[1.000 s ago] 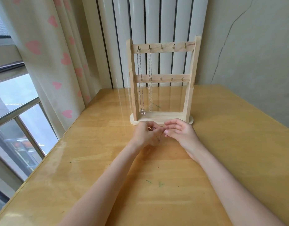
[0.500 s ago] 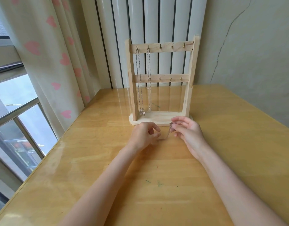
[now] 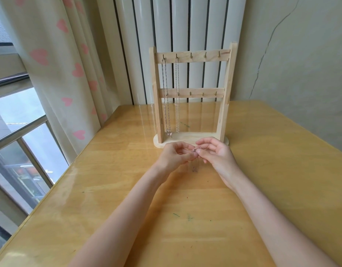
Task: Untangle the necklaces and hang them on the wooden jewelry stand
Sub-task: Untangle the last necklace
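Pinching a thin silver chain necklace (image 3: 194,158) between them, the left hand (image 3: 176,157) and right hand (image 3: 216,156) meet at the head view's centre, each grip curled on the chain, likely to free it for hanging. At 12 o'clock the pale wooden jewelry stand (image 3: 191,97) on the glossy yellow wooden surface (image 3: 108,189) already carries two hung silver chains (image 3: 171,97) on its leftmost top hooks; the other hooks are free.
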The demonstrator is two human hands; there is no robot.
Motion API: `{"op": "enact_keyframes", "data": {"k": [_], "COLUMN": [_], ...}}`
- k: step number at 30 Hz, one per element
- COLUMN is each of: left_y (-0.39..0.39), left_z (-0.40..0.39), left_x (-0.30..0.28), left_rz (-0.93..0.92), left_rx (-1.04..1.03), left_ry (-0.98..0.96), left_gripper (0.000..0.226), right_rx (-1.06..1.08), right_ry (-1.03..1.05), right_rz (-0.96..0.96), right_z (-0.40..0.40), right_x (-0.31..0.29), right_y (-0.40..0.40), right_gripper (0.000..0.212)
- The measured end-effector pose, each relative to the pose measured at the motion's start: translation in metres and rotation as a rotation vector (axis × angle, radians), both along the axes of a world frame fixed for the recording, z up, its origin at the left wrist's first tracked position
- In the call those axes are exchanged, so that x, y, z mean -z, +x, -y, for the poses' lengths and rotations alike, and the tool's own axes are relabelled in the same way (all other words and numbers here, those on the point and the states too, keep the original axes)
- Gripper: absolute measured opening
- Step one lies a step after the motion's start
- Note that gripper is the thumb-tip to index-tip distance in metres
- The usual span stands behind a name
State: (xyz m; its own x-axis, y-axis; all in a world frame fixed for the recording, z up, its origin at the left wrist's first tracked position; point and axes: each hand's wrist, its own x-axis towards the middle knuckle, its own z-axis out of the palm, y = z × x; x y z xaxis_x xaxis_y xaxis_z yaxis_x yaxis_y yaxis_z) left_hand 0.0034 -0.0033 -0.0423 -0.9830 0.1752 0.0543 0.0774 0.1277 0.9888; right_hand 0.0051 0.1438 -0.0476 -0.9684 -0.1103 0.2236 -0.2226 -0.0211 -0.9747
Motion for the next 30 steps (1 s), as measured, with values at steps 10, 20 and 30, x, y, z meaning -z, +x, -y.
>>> {"op": "enact_keyframes", "data": {"k": [10,20,30], "left_y": [0.0011,-0.0011,0.0008], "left_z": [0.0045,0.004,0.0049], "left_x": [0.0015,0.0018,0.0015], "left_rz": [0.118,0.112,0.058], "left_rx": [0.046,-0.079,-0.039], "left_ry": [0.129,0.139,-0.023], "left_gripper": [0.011,0.009,0.012], "right_rx": [-0.098,0.07,0.114], "right_ry": [-0.233,0.234,0.181], "right_rz": [0.253,0.15,0.118], "right_z": [0.0,0.0009,-0.0014], "right_x": [0.0046,0.0028,0.0], "right_y": [-0.0019,0.0018,0.0019], "right_gripper": [0.018,0.007,0.006]}}
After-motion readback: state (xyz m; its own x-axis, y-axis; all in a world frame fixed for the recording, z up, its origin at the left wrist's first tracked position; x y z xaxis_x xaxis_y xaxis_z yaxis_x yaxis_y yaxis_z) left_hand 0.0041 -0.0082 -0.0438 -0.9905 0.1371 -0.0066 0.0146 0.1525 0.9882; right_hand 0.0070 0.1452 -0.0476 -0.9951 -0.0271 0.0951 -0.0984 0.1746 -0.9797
